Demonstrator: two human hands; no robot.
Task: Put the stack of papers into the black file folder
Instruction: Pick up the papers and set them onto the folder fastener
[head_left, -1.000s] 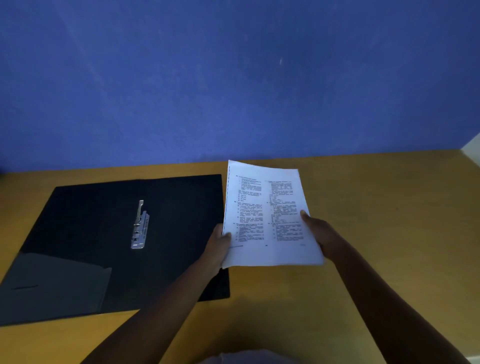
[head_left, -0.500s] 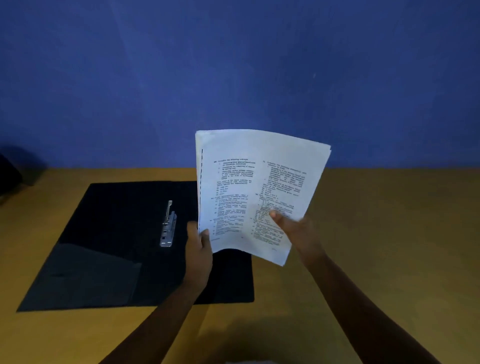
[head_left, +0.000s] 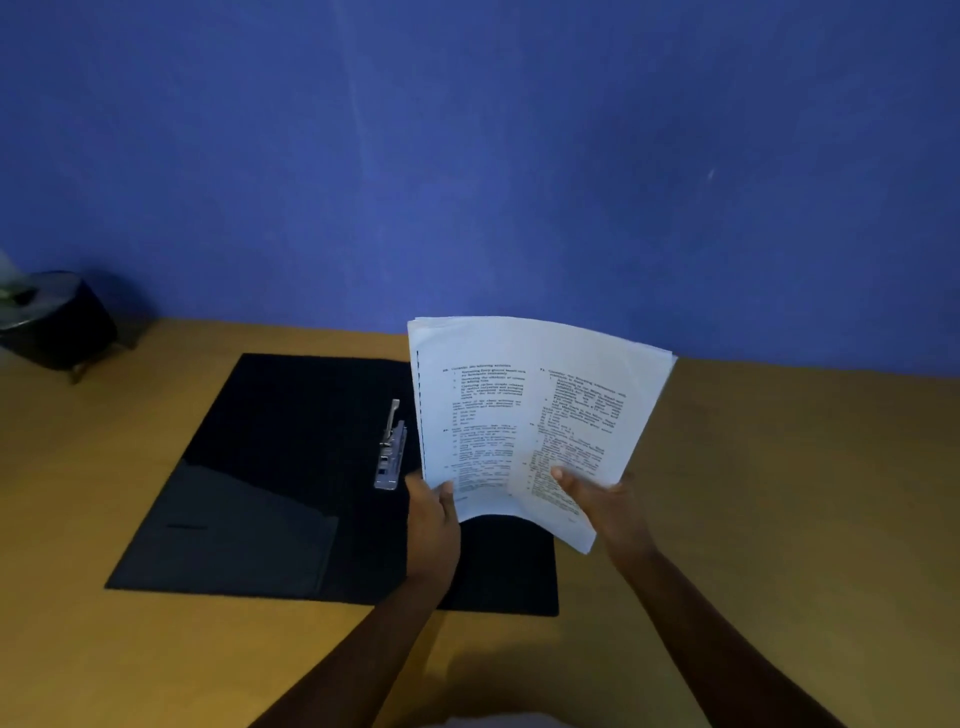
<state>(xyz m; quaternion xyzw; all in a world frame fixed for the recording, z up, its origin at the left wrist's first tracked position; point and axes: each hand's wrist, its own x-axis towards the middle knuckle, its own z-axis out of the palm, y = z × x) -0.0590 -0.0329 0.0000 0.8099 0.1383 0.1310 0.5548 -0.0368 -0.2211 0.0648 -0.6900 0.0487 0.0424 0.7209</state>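
The stack of papers (head_left: 524, 410) is white with printed text and stands nearly upright above the table, bowed at its lower edge. My left hand (head_left: 431, 512) grips its lower left corner. My right hand (head_left: 597, 499) grips its lower right part, thumb on the front page. The black file folder (head_left: 280, 467) lies open and flat on the table, left of and below the papers. A silver metal clip (head_left: 389, 447) sits at its middle, lever raised. The papers hide the folder's right half.
The yellow-brown table (head_left: 779, 519) runs up to a blue wall (head_left: 467, 156). A dark round object on small legs (head_left: 57, 322) stands at the far left by the wall.
The papers were lifted from lying flat over the table to nearly upright, held by both hands. They have shifted slightly left over the folder's right side. The view has shifted.
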